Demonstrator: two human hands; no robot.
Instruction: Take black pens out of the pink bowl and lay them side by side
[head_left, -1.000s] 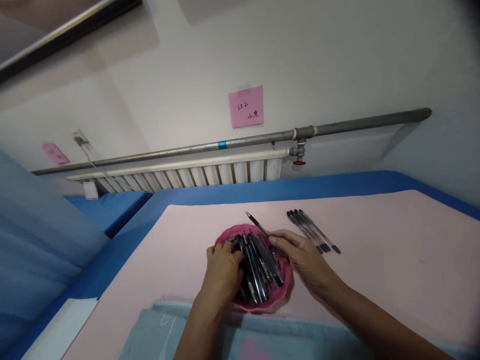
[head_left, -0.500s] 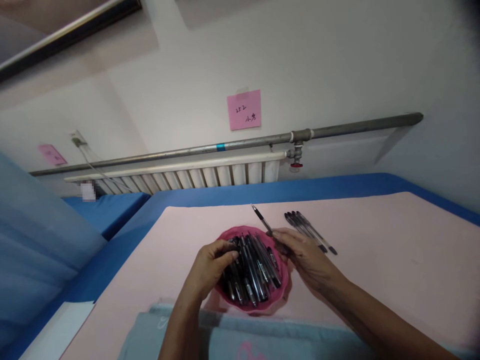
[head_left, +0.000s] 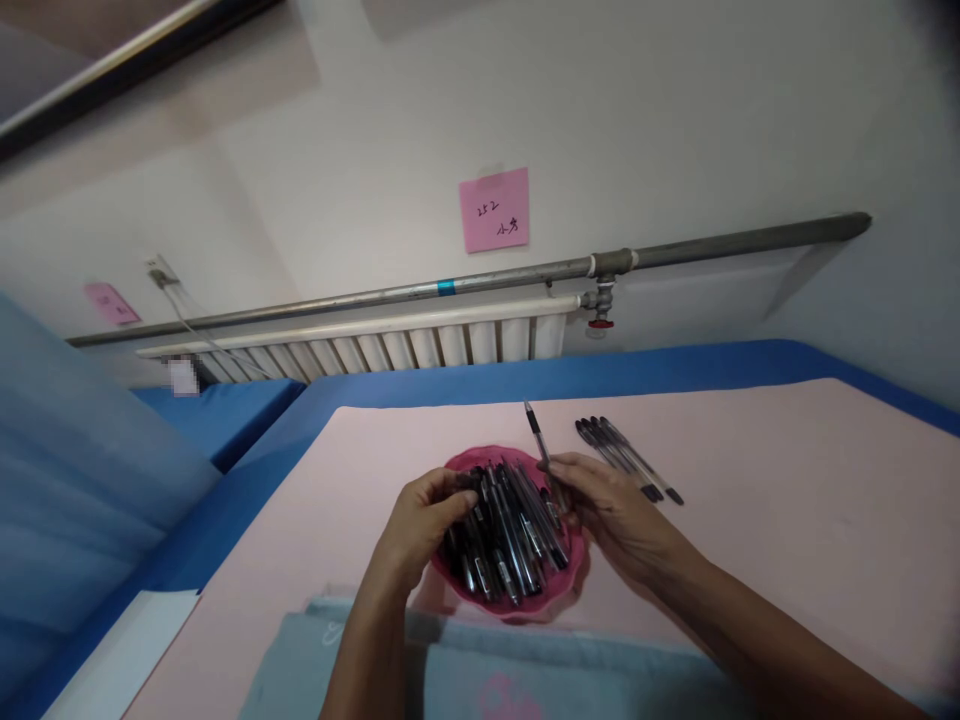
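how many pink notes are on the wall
2: a middle note above the pipe, and a far-left note beside the socket. The blue curtain might hide more.

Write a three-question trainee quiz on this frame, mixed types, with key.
1. Which hand holds the pen whose tip points away from the person?
2. True or false: the row of loose pens lies outside the pink bowl.
3. Relative to the bowl, the blue-grey cloth is: A) inside it, B) beyond it, C) nearer the person.
Key: 1. right hand; 2. true; 3. C.
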